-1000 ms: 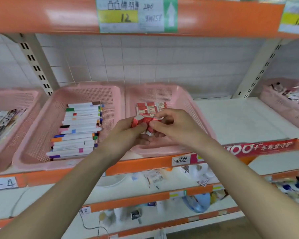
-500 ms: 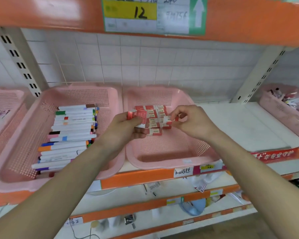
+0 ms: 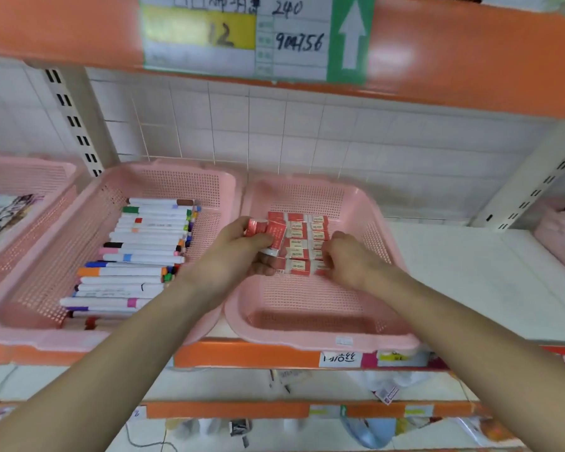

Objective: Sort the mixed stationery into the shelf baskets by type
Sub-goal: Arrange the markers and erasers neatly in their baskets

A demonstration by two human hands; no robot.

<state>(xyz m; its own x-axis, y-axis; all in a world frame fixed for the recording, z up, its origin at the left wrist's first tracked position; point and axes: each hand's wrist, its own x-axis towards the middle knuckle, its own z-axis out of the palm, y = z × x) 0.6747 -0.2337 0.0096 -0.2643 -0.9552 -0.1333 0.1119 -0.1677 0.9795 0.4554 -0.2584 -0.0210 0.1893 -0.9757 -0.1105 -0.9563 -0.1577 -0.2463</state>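
We note: pink mesh-patterned baskets [image 3: 380,223]; red-and-white erasers [image 3: 302,247]; white markers [image 3: 144,257], mixed-colour caps; orange shelf edge [image 3: 242,353]; white grid-tiled wall [image 3: 307,135]; label [image 3: 199,31] yellow, white, green.

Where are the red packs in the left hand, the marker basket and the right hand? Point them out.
red packs [image 3: 275,234]: head view, on the front pack's wrapper.
marker basket [image 3: 183,185]: head view, on its mesh far wall.
right hand [image 3: 349,261]: head view, on the back of the hand.

Front floor of the pink perforated plastic basket [image 3: 307,305] lies open to you; red-wrapped eraser rows [image 3: 297,227] occupy its rear.
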